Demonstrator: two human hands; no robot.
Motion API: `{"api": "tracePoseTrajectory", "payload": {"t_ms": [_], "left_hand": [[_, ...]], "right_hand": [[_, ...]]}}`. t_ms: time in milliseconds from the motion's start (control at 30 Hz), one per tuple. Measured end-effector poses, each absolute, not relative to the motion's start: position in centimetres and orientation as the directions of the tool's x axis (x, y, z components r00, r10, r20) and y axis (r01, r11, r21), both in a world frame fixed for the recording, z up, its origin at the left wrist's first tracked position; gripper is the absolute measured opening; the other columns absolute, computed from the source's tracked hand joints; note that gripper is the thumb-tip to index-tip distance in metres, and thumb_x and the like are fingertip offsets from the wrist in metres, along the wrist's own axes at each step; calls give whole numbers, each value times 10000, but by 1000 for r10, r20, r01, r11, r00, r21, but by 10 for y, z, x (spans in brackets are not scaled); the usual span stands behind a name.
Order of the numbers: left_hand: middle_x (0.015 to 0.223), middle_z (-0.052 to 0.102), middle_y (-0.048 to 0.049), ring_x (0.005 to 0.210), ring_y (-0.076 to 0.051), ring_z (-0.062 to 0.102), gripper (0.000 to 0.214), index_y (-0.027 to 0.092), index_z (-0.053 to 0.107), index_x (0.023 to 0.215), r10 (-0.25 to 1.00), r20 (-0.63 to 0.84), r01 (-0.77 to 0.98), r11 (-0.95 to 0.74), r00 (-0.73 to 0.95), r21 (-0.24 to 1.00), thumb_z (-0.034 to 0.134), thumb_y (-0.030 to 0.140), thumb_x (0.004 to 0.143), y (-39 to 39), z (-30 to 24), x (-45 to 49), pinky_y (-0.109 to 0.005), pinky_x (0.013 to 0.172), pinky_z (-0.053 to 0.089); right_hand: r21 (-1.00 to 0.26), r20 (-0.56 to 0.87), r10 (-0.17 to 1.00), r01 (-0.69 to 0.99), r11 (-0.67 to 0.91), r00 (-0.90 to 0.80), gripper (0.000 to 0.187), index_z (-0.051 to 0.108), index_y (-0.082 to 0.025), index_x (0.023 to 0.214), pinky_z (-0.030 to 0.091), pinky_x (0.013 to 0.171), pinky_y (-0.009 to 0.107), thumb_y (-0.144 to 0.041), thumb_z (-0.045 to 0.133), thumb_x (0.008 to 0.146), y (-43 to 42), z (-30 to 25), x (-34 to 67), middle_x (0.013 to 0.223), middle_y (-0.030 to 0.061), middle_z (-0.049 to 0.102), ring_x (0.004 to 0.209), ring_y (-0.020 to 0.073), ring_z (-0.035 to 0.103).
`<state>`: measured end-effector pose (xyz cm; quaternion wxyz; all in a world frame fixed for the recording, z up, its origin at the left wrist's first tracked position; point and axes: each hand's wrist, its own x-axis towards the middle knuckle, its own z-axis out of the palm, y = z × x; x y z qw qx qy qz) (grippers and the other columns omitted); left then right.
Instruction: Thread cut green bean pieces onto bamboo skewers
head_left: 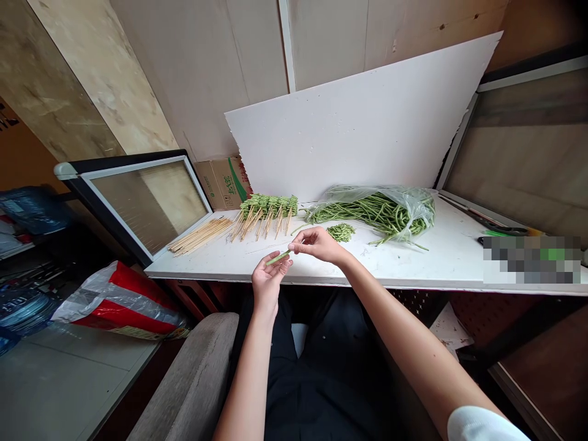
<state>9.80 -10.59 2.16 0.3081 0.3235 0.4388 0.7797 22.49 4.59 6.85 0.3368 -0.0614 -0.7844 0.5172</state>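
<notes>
A piece of green bean (pixel 277 258) is held at the table's front edge, one end in each hand. My left hand (pixel 267 283) has its palm turned up and its fingers closed round the lower end. At the upper end, my right hand (pixel 316 243) pinches the bean between thumb and fingertips. Just behind the right hand lies a small heap of short bean pieces (pixel 340 232). Skewers loaded with green beans (pixel 271 205) are stacked farther back, their bare sticks pointing toward me. Bare bamboo skewers (pixel 201 236) lie to the left of that stack.
A clear plastic bag (pixel 420 211) of long green beans rests on the white table (pixel 399 263). Behind stands a white foam board (pixel 353 128), with a cardboard box (pixel 225 184) beside it. Framed panels flank both sides. Scissors (pixel 500 226) lie at right; a red bag (pixel 128 300) sits below left.
</notes>
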Motion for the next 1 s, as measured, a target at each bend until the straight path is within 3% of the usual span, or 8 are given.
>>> {"api": "tracePoseTrajectory", "payload": {"t_ms": [133,267,433,500,633,733,833,1000], "left_hand": [[1049,802,-108,874,-179,757,493,134,764,1059,701,235,-175,-460,-673,870,953,432,715,-104,18,97,-357,945,545],[1107,794,-105,1010,-191,736,496,156,785,1095,710,207,-214,-456,-673,864,935,463,735,-105,16,95,-308,925,521],[936,803,-78,931,-201,754,638,145,737,1200,730,213,-194,-430,-649,882,949,490,708,-105,16,94,-343,946,527],[892,801,-65,878,-200,762,728,157,674,1267,733,217,-195,-432,-644,881,964,487,686,-106,17,94,-339,906,538],[865,794,-55,770,-185,751,790,185,584,1329,774,217,-199,-403,-594,893,947,513,707,-109,19,92,-280,743,518],[899,798,-76,748,-178,734,810,189,555,1391,828,209,-211,-362,-520,908,919,526,750,-111,20,91,-259,669,489],[901,793,-85,761,-176,726,753,174,582,1381,847,212,-210,-349,-487,913,893,523,790,-111,20,92,-250,639,469],[933,794,-107,772,-162,707,589,131,711,1222,834,234,-161,-355,-500,921,853,542,826,-112,22,88,-271,696,490]], "right_hand": [[-870,423,388,-247,426,-819,478,779,-167,835,534,691,291,-631,861,755,43,63,220,759,56,760,707,174,673],[-858,351,262,-196,476,-899,465,790,-167,827,525,730,281,-631,816,808,40,64,221,783,60,781,744,177,682],[-807,210,120,-103,582,-970,509,828,-171,882,510,741,273,-673,749,853,38,66,224,830,64,804,770,183,692],[-789,221,153,-84,609,-963,516,826,-175,923,511,726,274,-680,766,837,38,66,224,843,64,804,767,189,695],[-796,380,284,-154,586,-880,553,789,-181,1135,533,792,299,-658,764,858,35,67,220,966,86,804,876,217,725],[-810,441,276,-246,532,-854,566,745,-197,1260,543,827,319,-618,760,882,32,68,217,995,82,795,876,210,726],[-799,451,250,-262,542,-857,502,790,-205,1160,544,813,320,-594,809,845,31,69,217,958,72,793,825,203,714],[-749,490,351,-180,637,-798,425,833,-191,938,495,709,302,-603,819,831,37,68,218,838,76,778,726,188,631]]}}
